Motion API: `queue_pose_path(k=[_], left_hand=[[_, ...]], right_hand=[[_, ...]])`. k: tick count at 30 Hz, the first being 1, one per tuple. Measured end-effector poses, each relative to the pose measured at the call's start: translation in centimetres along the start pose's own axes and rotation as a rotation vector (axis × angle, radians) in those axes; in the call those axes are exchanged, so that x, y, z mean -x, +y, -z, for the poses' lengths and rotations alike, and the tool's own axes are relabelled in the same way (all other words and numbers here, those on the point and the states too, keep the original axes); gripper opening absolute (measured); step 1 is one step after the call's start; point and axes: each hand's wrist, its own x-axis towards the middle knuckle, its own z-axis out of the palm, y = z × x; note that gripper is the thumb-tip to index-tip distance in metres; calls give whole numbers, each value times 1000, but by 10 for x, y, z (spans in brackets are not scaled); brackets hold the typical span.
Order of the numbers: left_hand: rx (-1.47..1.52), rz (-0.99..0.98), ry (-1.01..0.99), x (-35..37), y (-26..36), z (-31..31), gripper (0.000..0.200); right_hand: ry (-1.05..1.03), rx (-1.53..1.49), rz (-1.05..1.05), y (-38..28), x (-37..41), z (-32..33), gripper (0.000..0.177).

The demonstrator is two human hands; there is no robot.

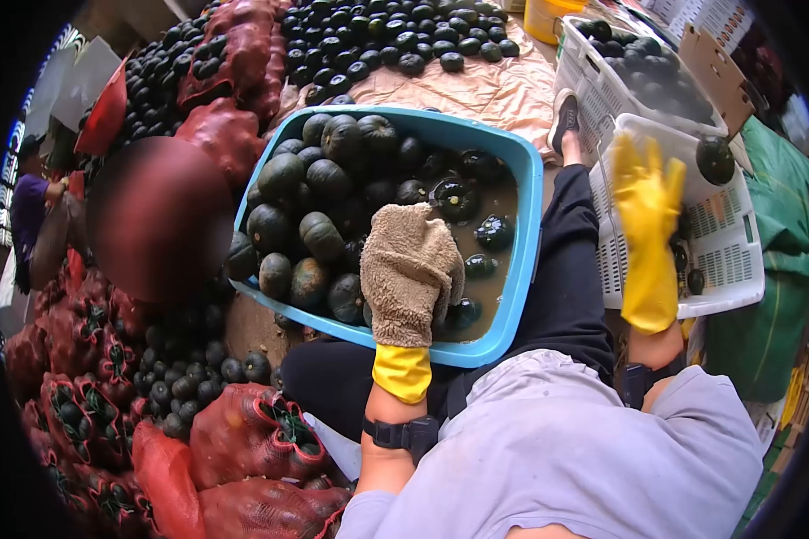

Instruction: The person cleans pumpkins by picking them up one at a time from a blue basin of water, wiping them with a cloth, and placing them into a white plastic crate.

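My left hand (411, 269) wears a shaggy brown scrubbing mitt over a yellow glove and hangs over the near side of a blue tub (523, 180). The tub holds muddy water and several dark green squashes (324, 180). The mitt hides the fingers, and a squash (464, 314) shows just under it. My right hand (647, 211), in a yellow glove, is raised with fingers spread over a white plastic crate (737, 265). One dark squash (715, 160) is at the crate's far rim, apart from the hand.
A second white crate (593, 67) of squashes stands behind, beside a yellow bucket (548, 16). Loose squashes (395, 36) lie on a sheet. Red mesh bags (252, 436) of squashes crowd the left. Another person (29, 211) stands far left. A green sack (782, 269) is at right.
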Motion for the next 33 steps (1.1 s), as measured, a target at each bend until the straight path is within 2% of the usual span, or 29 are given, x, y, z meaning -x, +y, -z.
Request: queue_pose_path(k=[3, 4, 6, 8, 9, 10, 12, 14, 15, 16, 18, 20, 22, 25, 26, 28, 31, 32, 33], left_hand=[[-204, -12, -46, 1, 10, -6, 30], [-245, -6, -57, 7, 15, -5, 31], [-306, 6, -93, 14, 28, 0, 32], [-385, -3, -97, 16, 40, 7, 33], [-437, -10, -90, 17, 46, 11, 33], [-499, -20, -73, 18, 52, 13, 34], [-639, -51, -29, 17, 57, 12, 35], [-764, -82, 8, 15, 59, 9, 36], [-828, -94, 26, 15, 60, 8, 36], [-882, -103, 37, 13, 62, 10, 37], [-1010, -124, 63, 10, 65, 11, 38], [-1074, -117, 99, 15, 68, 11, 40], [-993, -52, 153, 32, 65, 1, 40], [-812, 32, 228, 47, 55, -13, 41], [-772, 55, 250, 48, 49, -15, 42], [-685, 88, 251, 49, 42, -20, 43], [-533, 135, 222, 61, 47, -24, 44], [-484, 155, 202, 66, 48, -25, 44], [-443, 173, 178, 72, 52, -24, 45]], right_hand=[[-423, 469, -427, 95, 33, 4, 59], [-346, 632, -559, 123, 53, -27, 64], [-675, 1076, -646, 165, 61, -43, 50], [-549, 773, -830, 170, 61, -81, 30], [-512, 596, -651, 183, 57, -85, 19], [-524, 519, -557, 201, 38, -81, 24], [-580, 454, -498, 222, 3, -79, 23], [-568, 867, -566, 221, 3, -96, 31], [-676, 1488, -106, 216, 9, -100, 40], [-640, 1498, 220, 232, 16, -93, 53], [-603, 1338, 153, 219, 42, -115, 64], [-862, 1121, -218, 200, 94, -122, 60], [-1084, 1105, 230, 210, 142, -104, 42], [-1135, 1083, 13, 219, 136, -88, 27], [-1093, 1004, 24, 224, 136, -87, 16], [-1004, 843, -52, 223, 139, -93, 17], [-1066, 706, 18, 222, 142, -113, 18], [-1223, 623, 33, 212, 140, -123, 20], [-1321, 740, 2, 208, 147, -123, 21]])
